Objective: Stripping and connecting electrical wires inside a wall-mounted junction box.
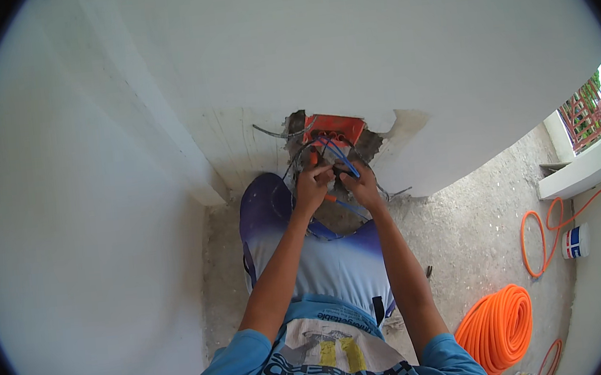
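An orange electrical box (338, 124) is set into a rough hole in the white wall in front of me. Blue wires (337, 151) and black wires (296, 157) come out of it. My right hand (362, 185) is closed on the blue wires just below the box. My left hand (313, 186) is beside it, fingers closed and fingertips almost meeting the right hand's. A small orange piece (314, 159) shows at the left fingers, and another orange piece (330, 198) below that hand; what they belong to is hidden.
Grey cables (266, 131) stick out of the wall left of the box. A coil of orange corrugated conduit (499, 331) lies on the concrete floor (464, 237) to the right. Farther right are a loose orange hose (525, 238), a white bucket (575, 241) and a window opening (593, 109).
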The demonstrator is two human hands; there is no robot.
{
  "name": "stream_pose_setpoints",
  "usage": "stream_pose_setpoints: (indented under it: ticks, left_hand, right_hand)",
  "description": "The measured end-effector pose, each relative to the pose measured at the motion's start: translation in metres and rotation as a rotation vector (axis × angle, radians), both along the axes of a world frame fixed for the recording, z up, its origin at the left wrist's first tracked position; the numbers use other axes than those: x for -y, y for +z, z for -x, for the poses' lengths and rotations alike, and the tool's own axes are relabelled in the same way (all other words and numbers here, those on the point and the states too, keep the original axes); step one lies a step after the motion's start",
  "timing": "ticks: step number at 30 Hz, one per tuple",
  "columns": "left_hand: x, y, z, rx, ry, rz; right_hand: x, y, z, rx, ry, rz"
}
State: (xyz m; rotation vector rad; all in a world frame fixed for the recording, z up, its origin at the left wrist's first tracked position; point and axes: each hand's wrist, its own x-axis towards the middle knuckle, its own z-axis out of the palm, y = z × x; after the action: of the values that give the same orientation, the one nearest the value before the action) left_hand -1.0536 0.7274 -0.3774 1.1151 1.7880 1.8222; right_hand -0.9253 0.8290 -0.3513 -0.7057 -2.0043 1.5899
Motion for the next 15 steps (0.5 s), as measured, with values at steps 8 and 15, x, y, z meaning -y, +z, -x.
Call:
stream_pose_setpoints:
  ticks: [8,15]
  left_hand:
    - [-0.008,0.005,0.0,-0.446,0.068,-0.006]
    - [-0.003,-0.003,-0.012,-0.406,0.039,0.048]
  right_hand:
    - [-0.008,0.004,0.001,-0.048,0.021,-0.2]
    - [-0.003,-0.004,-0.012,0.008,0.019,-0.177]
